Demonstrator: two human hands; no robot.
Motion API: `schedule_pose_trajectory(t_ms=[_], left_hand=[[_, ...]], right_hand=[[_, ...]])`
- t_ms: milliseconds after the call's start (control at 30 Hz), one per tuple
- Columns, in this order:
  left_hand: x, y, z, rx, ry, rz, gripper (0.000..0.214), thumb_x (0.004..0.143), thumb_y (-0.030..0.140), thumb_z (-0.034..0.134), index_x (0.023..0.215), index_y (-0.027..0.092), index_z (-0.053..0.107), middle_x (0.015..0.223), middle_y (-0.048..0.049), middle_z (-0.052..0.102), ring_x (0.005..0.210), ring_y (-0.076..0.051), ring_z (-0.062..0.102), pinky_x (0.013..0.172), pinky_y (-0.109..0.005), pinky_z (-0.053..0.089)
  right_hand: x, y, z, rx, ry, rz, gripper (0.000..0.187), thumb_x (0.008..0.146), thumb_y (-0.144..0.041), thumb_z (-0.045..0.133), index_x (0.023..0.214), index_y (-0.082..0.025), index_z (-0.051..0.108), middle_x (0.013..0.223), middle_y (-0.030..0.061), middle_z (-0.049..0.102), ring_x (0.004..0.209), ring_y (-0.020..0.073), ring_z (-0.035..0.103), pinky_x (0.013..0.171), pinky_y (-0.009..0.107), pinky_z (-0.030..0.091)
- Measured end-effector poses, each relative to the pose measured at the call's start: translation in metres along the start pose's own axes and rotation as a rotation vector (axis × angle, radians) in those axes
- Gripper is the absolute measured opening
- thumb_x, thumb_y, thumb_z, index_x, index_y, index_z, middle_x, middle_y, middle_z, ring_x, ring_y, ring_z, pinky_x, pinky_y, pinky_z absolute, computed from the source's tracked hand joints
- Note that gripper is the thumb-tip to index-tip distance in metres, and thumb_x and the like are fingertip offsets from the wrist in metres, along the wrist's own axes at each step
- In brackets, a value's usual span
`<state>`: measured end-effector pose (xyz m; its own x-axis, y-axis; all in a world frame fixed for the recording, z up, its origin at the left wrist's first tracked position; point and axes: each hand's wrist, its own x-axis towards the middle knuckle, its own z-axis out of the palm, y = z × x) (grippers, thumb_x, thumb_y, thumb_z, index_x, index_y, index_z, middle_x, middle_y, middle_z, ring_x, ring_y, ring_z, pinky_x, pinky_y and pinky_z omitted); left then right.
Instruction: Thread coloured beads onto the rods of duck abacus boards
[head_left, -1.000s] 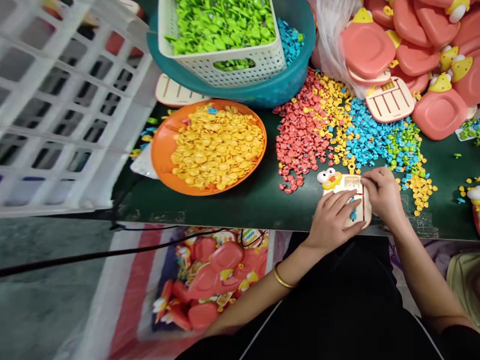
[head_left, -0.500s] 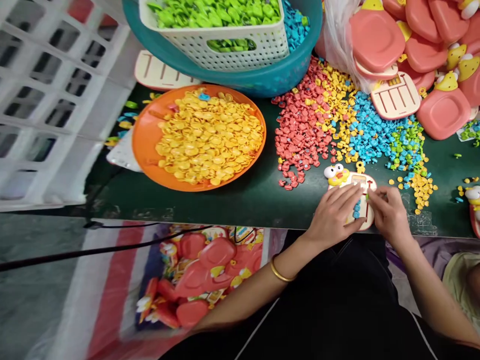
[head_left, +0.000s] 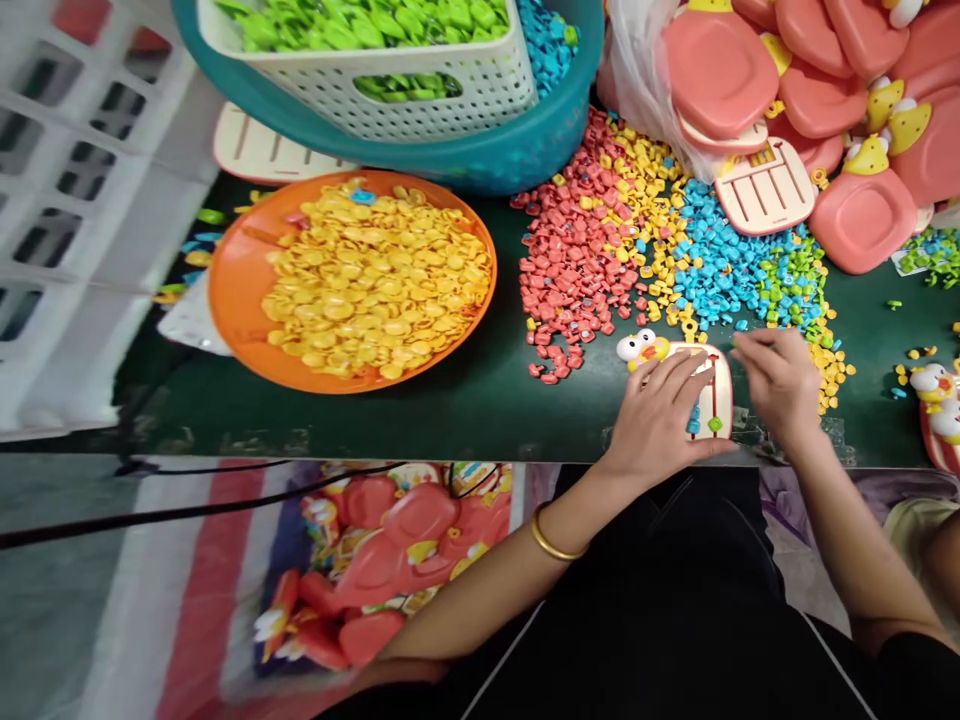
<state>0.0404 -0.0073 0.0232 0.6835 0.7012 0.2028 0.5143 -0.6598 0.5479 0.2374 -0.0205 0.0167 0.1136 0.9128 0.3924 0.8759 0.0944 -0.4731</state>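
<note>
My left hand [head_left: 660,415] lies across a cream slotted toy board [head_left: 724,375] with a duck head [head_left: 641,347], thumb along its near edge and fingers over its top, holding it on the table. Blue beads [head_left: 694,418] sit in one slot, partly under the hand, and a green bead [head_left: 715,424] sits in the slot to the right. My right hand [head_left: 784,385] is raised just right of the board, thumb and fingertips pinched together. Whatever is in the pinch is too small to make out. Loose blue pieces lie near those fingertips.
Piles of red [head_left: 574,250], yellow, blue [head_left: 716,250] and green beads lie beyond the board. An orange dish [head_left: 240,290] of yellow pieces stands left. Behind are a teal tub [head_left: 465,165] with a white basket [head_left: 322,90], and a heap of red duck boards [head_left: 720,70].
My right hand has moved off the board to its right side. The green bead now shows low in the right-hand slot. The whole view has shifted, so things appear further left.
</note>
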Motion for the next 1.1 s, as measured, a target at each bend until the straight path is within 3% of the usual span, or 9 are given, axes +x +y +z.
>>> schedule_pose_trajectory(t_ms=[133, 267, 433, 533, 733, 900, 1100], left_hand=[[-0.003, -0.002, 0.002, -0.045, 0.043, -0.03, 0.089, 0.073, 0.078, 0.064, 0.135, 0.015, 0.052, 0.142, -0.0174, 0.056, 0.133, -0.033, 0.05, 0.111, -0.045, 0.036], [0.0, -0.002, 0.0, 0.005, -0.014, -0.047, 0.104, 0.072, 0.08, 0.064, 0.15, 0.015, 0.038, 0.15, -0.0198, 0.047, 0.136, -0.036, 0.046, 0.11, -0.048, 0.036], [0.002, 0.0, -0.005, 0.045, -0.053, 0.017, 0.081, 0.075, 0.077, 0.063, 0.136, 0.024, 0.058, 0.15, -0.0119, 0.05, 0.133, -0.035, 0.047, 0.11, -0.049, 0.037], [0.001, -0.001, -0.004, 0.018, -0.022, 0.023, 0.074, 0.074, 0.076, 0.065, 0.126, 0.023, 0.064, 0.149, -0.0108, 0.051, 0.134, -0.034, 0.047, 0.111, -0.049, 0.036], [-0.001, -0.002, -0.001, -0.008, -0.02, 0.01, 0.075, 0.072, 0.077, 0.067, 0.121, 0.02, 0.062, 0.148, -0.012, 0.052, 0.135, -0.032, 0.047, 0.113, -0.048, 0.035], [-0.002, -0.002, 0.0, -0.009, 0.006, 0.017, 0.076, 0.07, 0.075, 0.07, 0.12, 0.019, 0.061, 0.147, -0.0123, 0.053, 0.135, -0.032, 0.047, 0.112, -0.048, 0.036], [-0.002, -0.002, 0.001, -0.041, -0.003, 0.014, 0.075, 0.068, 0.071, 0.076, 0.119, 0.019, 0.061, 0.146, -0.0127, 0.054, 0.134, -0.033, 0.048, 0.112, -0.048, 0.036]], right_hand=[[-0.019, -0.026, 0.009, 0.073, -0.072, -0.033, 0.027, 0.099, -0.025, 0.048, 0.105, -0.028, 0.075, 0.095, 0.0077, 0.066, 0.088, 0.0212, 0.058, 0.079, 0.037, 0.053], [-0.019, -0.019, -0.003, 0.136, -0.242, -0.089, 0.03, 0.098, -0.021, 0.046, 0.108, -0.028, 0.073, 0.1, 0.0071, 0.067, 0.092, 0.0206, 0.059, 0.081, 0.036, 0.053], [0.012, 0.031, -0.015, -0.052, -0.021, 0.062, 0.027, 0.095, -0.023, 0.048, 0.098, -0.024, 0.075, 0.095, 0.0092, 0.067, 0.091, 0.0246, 0.057, 0.081, 0.041, 0.05], [0.022, 0.046, -0.013, -0.127, -0.033, 0.058, 0.028, 0.094, -0.019, 0.047, 0.091, -0.024, 0.075, 0.09, 0.0083, 0.066, 0.088, 0.0246, 0.055, 0.079, 0.041, 0.048], [0.016, 0.036, -0.008, -0.207, 0.036, 0.057, 0.022, 0.095, -0.023, 0.052, 0.092, -0.021, 0.074, 0.095, 0.0104, 0.068, 0.09, 0.0257, 0.053, 0.08, 0.04, 0.046], [0.026, 0.04, -0.015, -0.271, -0.062, 0.017, 0.02, 0.094, -0.023, 0.055, 0.086, -0.02, 0.073, 0.084, 0.0096, 0.068, 0.086, 0.0262, 0.053, 0.081, 0.042, 0.045], [0.016, 0.004, -0.019, 0.029, -0.08, -0.105, 0.016, 0.095, -0.029, 0.058, 0.096, -0.023, 0.073, 0.094, 0.0066, 0.071, 0.09, 0.0228, 0.059, 0.084, 0.041, 0.048]])
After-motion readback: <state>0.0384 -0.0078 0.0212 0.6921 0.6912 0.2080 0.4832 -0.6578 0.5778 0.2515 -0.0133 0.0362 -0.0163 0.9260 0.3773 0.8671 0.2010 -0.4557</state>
